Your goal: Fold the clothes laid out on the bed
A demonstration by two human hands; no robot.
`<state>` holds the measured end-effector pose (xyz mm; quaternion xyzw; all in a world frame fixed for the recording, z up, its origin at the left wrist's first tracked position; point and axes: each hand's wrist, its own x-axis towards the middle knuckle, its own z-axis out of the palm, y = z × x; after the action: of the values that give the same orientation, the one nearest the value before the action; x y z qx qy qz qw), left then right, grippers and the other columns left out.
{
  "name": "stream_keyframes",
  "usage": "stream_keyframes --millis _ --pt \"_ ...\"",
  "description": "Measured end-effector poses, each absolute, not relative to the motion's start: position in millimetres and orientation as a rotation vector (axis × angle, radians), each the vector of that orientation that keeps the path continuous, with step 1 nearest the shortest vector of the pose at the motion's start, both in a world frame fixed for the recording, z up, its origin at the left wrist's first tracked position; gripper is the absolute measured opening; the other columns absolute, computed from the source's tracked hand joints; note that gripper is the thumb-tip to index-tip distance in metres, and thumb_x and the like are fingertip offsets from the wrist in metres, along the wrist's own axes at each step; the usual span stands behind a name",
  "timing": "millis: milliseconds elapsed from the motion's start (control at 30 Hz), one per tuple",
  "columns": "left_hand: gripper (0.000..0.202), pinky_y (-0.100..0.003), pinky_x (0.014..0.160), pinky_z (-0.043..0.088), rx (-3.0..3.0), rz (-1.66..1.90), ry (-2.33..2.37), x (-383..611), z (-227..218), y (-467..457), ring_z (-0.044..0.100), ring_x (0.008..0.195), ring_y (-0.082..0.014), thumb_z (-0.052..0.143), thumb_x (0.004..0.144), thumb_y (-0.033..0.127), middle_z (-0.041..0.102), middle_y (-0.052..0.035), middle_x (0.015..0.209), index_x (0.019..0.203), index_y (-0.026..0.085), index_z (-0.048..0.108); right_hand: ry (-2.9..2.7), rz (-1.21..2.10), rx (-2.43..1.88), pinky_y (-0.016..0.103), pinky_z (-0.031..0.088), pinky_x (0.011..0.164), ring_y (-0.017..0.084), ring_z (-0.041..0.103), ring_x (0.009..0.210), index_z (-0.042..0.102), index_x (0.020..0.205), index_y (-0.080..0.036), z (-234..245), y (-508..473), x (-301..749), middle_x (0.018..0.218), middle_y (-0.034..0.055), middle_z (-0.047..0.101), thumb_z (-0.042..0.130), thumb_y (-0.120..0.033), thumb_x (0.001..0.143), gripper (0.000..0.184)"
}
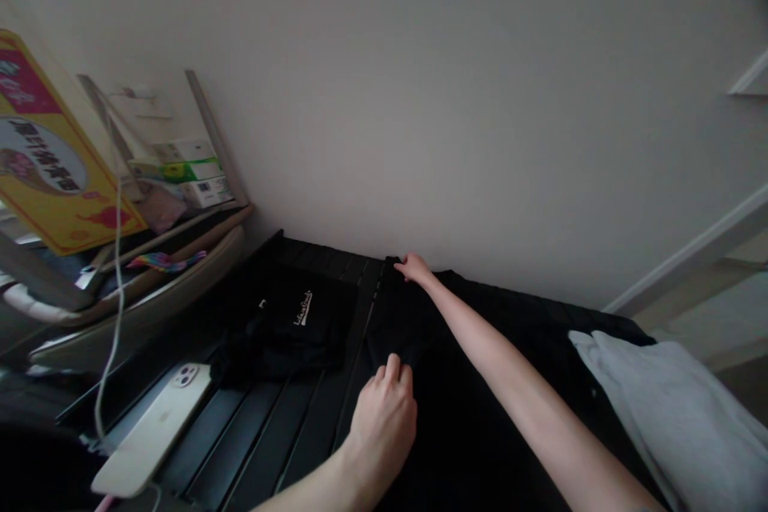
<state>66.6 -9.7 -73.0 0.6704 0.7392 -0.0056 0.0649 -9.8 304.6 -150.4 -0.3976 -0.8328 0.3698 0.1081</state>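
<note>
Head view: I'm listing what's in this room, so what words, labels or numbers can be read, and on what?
White script on the folded black garment: too blurred to quote.
Yellow printed board: characters too blurred to read.
Stacked boxes: print too small to read.

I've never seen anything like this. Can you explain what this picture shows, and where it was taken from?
There's no machine here. These are a person's own two bare hands, filmed by one camera worn on their head, looking forward and down. The left hand rests on a black cloth garment close to the person, and the right hand reaches its far end by the wall. On the black slatted table there are also a folded black cloth with white lettering, a white phone and a pale grey cloth.
</note>
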Motion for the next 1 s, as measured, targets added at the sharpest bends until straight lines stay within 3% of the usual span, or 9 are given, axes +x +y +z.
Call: stream_keyframes --millis 133,233,333,433,533,633,733,833,1000 --pt "0.03 -0.032 0.086 0.049 2.057 0.117 2.183 71.1 -88.9 -9.6 0.051 0.105 -0.0247 0.043 0.084 0.009 0.062 -0.0126 0.099 0.085 0.014 0.073 -2.378 1.23 -1.167 0.024 0.048 0.05 0.009 0.058 0.045 0.053 0.114 -0.014 -166.1 302.7 -11.2 0.089 0.0086 0.067 0.074 -0.027 0.073 0.048" --pt "0.028 -0.03 0.086 0.049 2.004 0.267 2.142 73.6 -100.4 -9.5 0.052 0.102 -0.023 0.046 0.082 0.008 0.062 -0.0121 0.098 0.091 0.014 0.071 -2.342 1.278 -1.173 0.025 0.05 0.048 0.01 0.058 0.046 0.056 0.106 -0.012 -172.5 309.1 -8.8 0.084 0.0059 0.066 0.075 -0.027 0.074 0.04" --pt "0.03 -0.028 0.087 0.049 1.899 0.422 2.103 74.1 -98.4 -4.1 0.054 0.1 -0.0216 0.045 0.08 0.007 0.061 -0.012 0.101 0.1 0.013 0.067 -2.302 1.223 -1.144 0.028 0.054 0.06 0.012 0.063 0.063 0.059 0.105 -0.012 -164.6 324.9 -15.3 0.09 0.0043 0.066 0.062 -0.032 0.087 0.026" --pt "0.035 -0.027 0.087 0.05 1.743 0.518 2.046 74.1 -92.1 7.9 0.057 0.098 -0.02 0.04 0.081 0.006 0.059 -0.012 0.106 0.107 0.01 0.063 -2.281 1.128 -1.05 0.033 0.053 0.082 0.015 0.065 0.09 0.056 0.117 -0.016 -157.7 335.9 -25.0 0.112 0.0077 0.063 0.046 -0.027 0.096 0.026" --pt "0.043 -0.028 0.095 0.048 1.646 0.596 1.965 73.5 -99.5 18.8 0.056 0.106 -0.0203 0.039 0.085 0.011 0.057 -0.014 0.117 0.125 0.008 0.054 -2.354 1.071 -0.942 0.035 0.043 0.099 0.018 0.057 0.116 0.049 0.131 -0.017 -169.7 328.7 -23.2 0.136 0.0129 0.051 0.045 -0.023 0.091 0.04" --pt "0.061 -0.035 0.107 0.038 1.689 0.534 1.882 71.4 -120.8 18.2 0.045 0.127 -0.0267 0.048 0.086 0.023 0.045 -0.0171 0.14 0.143 0.008 0.036 -2.492 1.034 -0.872 0.038 0.033 0.108 0.022 0.039 0.134 0.037 0.142 -0.017 -193.7 309.7 -5.5 0.151 0.0157 0.032 0.056 -0.028 0.083 0.063" --pt "0.072 -0.04 0.113 0.03 1.765 0.417 1.845 68.9 -137.8 5.0 0.027 0.139 -0.0302 0.053 0.084 0.031 0.029 -0.0148 0.153 0.148 0.01 0.028 -2.597 0.952 -0.87 0.039 0.024 0.113 0.021 0.022 0.143 0.026 0.149 -0.021 -209.0 297.0 18.0 0.158 0.0117 0.016 0.053 -0.035 0.085 0.071" --pt "0.071 -0.044 0.115 0.026 1.816 0.374 1.996 68.8 -140.6 -15.8 0.019 0.143 -0.0297 0.052 0.085 0.033 0.026 -0.0092 0.155 0.149 0.016 0.026 -2.634 0.822 -0.985 0.037 0.018 0.115 0.02 0.013 0.145 0.019 0.151 -0.018 -209.7 297.7 40.1 0.159 0.0108 0.01 0.042 -0.036 0.091 0.067" --pt "0.071 -0.046 0.109 0.034 1.724 0.171 2.257 75.2 -132.6 -55.4 0.03 0.137 -0.0321 0.055 0.081 0.033 0.033 -0.0119 0.152 0.146 0.013 0.032 -2.692 0.673 -1.334 0.049 0.023 0.11 0.036 0.024 0.14 0.035 0.143 -0.008 -207.5 303.7 82.8 0.152 0.0241 0.024 0.051 -0.034 0.086 0.064"
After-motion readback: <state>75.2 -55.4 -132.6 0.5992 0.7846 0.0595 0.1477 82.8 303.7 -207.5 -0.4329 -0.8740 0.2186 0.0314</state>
